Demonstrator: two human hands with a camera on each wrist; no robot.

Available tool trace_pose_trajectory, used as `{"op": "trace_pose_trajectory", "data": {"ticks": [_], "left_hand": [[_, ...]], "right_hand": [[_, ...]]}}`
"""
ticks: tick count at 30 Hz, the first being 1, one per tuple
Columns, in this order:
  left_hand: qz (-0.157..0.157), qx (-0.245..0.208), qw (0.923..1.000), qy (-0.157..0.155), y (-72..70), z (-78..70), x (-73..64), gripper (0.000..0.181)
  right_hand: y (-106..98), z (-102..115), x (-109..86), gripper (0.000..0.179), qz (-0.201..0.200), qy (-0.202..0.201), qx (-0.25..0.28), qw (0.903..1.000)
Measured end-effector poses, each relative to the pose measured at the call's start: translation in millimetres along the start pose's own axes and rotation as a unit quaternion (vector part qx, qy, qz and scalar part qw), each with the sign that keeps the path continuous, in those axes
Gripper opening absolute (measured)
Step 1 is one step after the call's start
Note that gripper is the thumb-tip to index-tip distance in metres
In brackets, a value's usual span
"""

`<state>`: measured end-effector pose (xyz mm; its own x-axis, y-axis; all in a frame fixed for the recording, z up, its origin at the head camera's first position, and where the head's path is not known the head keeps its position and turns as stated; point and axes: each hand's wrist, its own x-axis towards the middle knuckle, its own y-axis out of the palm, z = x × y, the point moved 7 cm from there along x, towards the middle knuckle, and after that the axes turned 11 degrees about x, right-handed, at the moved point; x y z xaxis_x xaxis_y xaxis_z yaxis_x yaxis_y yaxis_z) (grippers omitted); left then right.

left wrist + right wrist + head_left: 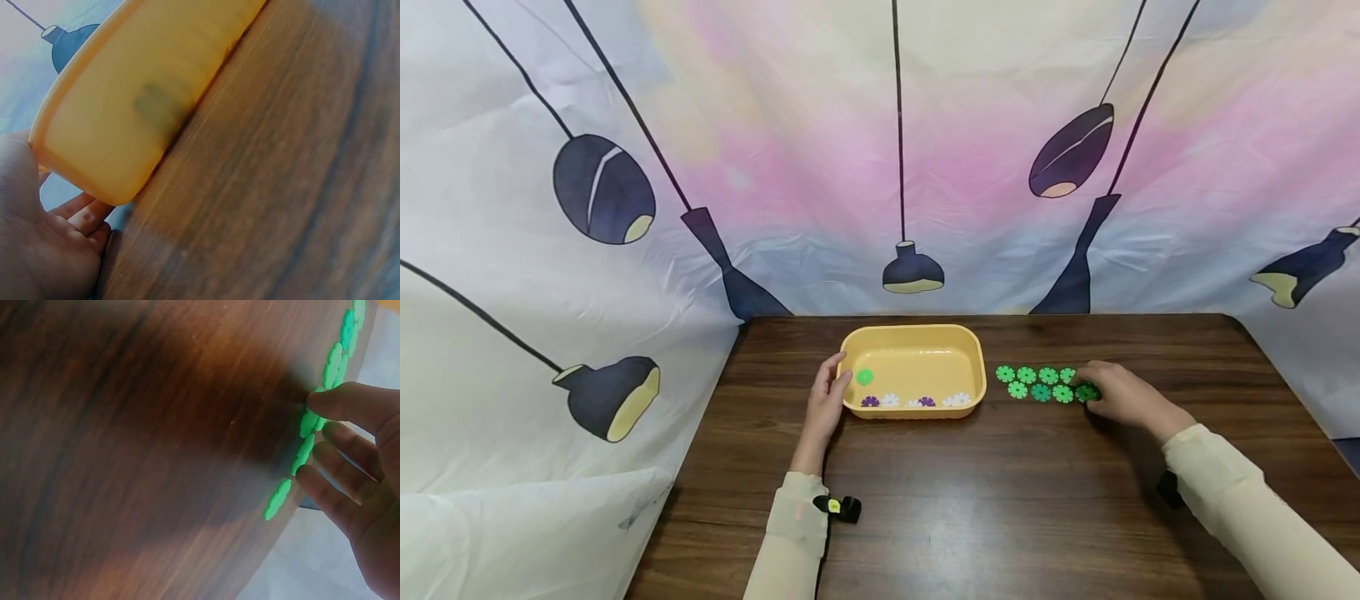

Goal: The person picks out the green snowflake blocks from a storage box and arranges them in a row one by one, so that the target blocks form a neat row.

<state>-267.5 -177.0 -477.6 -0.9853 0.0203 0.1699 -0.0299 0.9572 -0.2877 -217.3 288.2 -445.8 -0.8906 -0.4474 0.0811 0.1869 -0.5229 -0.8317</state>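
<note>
A shallow yellow plastic basin [910, 333] stands on the table. My left hand [827, 398] holds its left end, the thumb by the rim; in the left wrist view the other fingers of this hand [53, 244] lie against the outside of the basin wall [100, 150]. Green snowflake-shaped discs [1017, 389] lie flat in two rows right of the basin. Over the right end of these rows is my right hand [1120, 393]. In the right wrist view its thumb and fingertips touch discs [304, 454] on the table, partly covering some.
Inside the basin are a light green disc [865, 377], purple discs [927, 402] and white discs [890, 400]. The brown wooden table [925, 508] meets a cloth backdrop [820, 208] printed with lamps at its far edge.
</note>
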Motion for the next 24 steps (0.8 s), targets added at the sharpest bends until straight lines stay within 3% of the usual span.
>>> {"op": "trace_pose_trajectory", "data": {"ticks": [12,18,24], "left_hand": [[-0.002,0.009,1.0000,-0.001,-1.3,0.7,1.2,0.044],[0.001,0.007,1.0000,0.003,-1.6,-0.5,0.2,0.044],[-0.001,0.009,1.0000,-0.001,-1.5,-0.7,0.2,0.044]], "right_hand": [[-25.5,11.4,3.2,0.027,-0.040,-0.022,-0.001,0.9990],[-39.6,29.6,19.9,0.024,-0.048,-0.031,-0.015,0.9982],[-37.6,60.0,46.8,0.025,-0.027,-0.041,-0.020,0.9986]]}}
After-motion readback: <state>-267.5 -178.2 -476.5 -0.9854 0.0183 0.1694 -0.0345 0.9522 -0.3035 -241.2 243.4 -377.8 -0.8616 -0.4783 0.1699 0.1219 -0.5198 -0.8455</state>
